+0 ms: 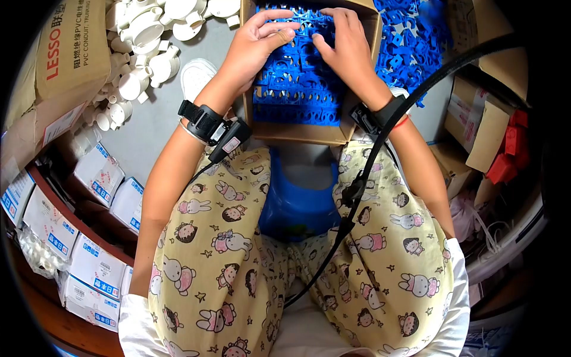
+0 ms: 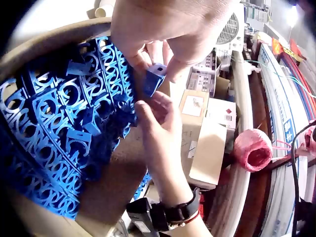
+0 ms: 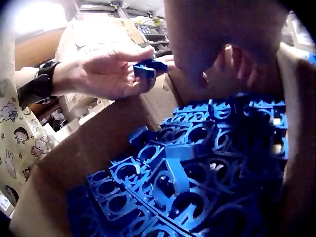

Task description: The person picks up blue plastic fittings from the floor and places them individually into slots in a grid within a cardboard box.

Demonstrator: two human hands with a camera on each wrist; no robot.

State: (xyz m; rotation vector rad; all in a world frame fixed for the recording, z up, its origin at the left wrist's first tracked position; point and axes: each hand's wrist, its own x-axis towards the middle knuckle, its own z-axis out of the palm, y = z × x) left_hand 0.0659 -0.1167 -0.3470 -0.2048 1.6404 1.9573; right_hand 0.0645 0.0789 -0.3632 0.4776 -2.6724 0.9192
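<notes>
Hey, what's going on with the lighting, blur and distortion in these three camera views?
Head view: strong fisheye bending, with black corners. Left wrist view: glare round a bright white light at upper right, and dark left corners. Right wrist view: washed-out white glare at upper left, the person's right hand blurred and shadowed, and the blue plastic ring-shaped clips darkening toward the right.

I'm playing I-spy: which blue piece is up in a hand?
The blue piece pinched by the left hand; the other blue pieces lie in the cardboard box or outside it.
</notes>
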